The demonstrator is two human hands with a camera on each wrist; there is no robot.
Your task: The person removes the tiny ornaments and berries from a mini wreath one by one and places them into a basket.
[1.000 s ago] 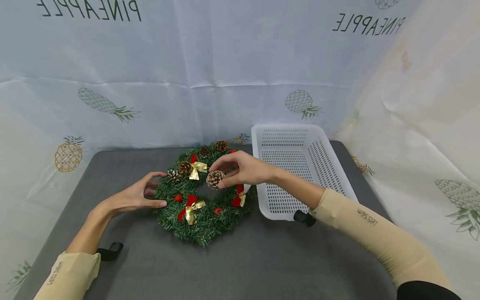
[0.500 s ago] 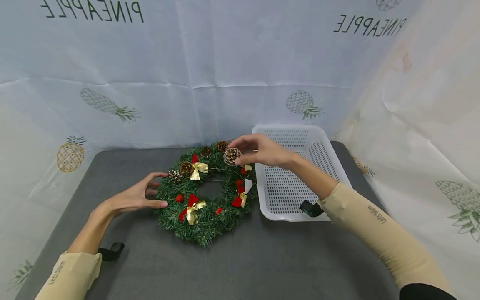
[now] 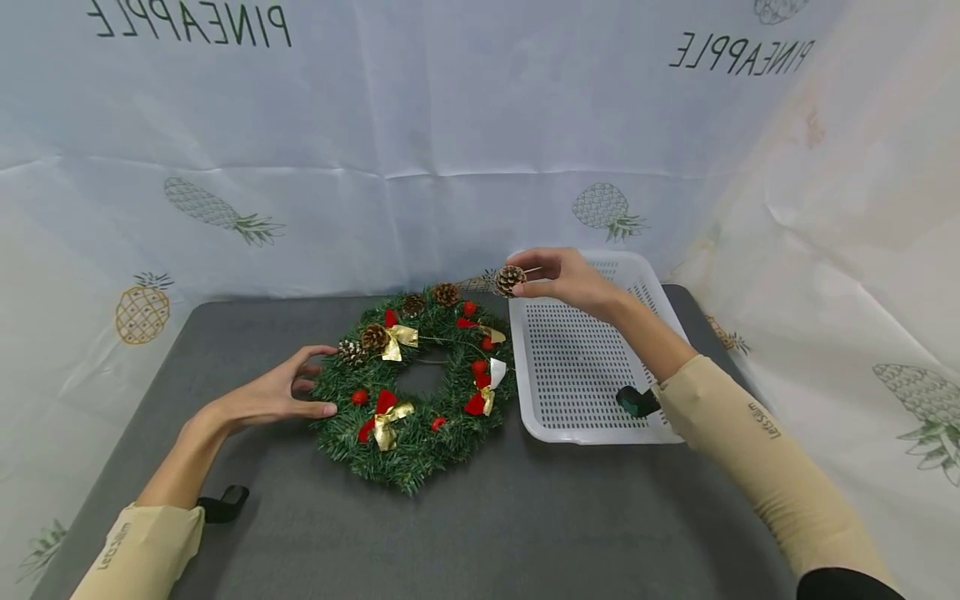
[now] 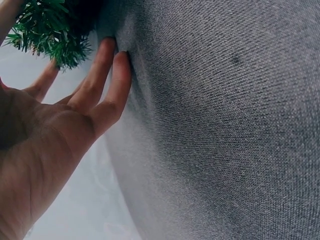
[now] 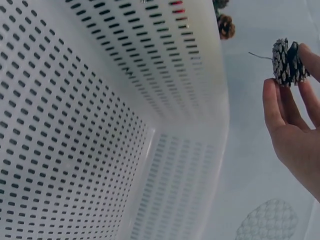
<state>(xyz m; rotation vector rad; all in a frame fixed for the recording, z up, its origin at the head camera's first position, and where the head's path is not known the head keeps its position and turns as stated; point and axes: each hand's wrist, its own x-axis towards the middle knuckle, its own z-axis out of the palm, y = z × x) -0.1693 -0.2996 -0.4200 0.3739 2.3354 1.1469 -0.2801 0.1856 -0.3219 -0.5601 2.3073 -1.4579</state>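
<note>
In the head view, my right hand (image 3: pixel 566 279) pinches a pinecone (image 3: pixel 510 281) by its side between thumb and fingers, over the back left corner of the white basket (image 3: pixel 527 417). The right wrist view shows that pinecone (image 5: pixel 286 64) with a thin wire sticking out from it. My left hand (image 3: pixel 273 392) is at the left edge of a green wreath (image 3: pixel 408 462), thumb and fingers spread, tips against the needles. In the left wrist view two fingertips (image 4: pixel 121 62) reach the grey cloth beside the wreath (image 4: pixel 47 30).
The wreath carries gold-and-red bows (image 3: pixel 386 421), red balls (image 3: pixel 360 397) and several pinecones (image 3: pixel 374 337). The perforated basket stands right of it on the grey table (image 3: pixel 480 533). A pineapple-print curtain (image 3: pixel 420 225) hangs behind the table's back edge.
My right hand has carried the pinecone from over the wreath's middle back and to the right, to the basket's back left corner. My left hand has stayed at the wreath.
</note>
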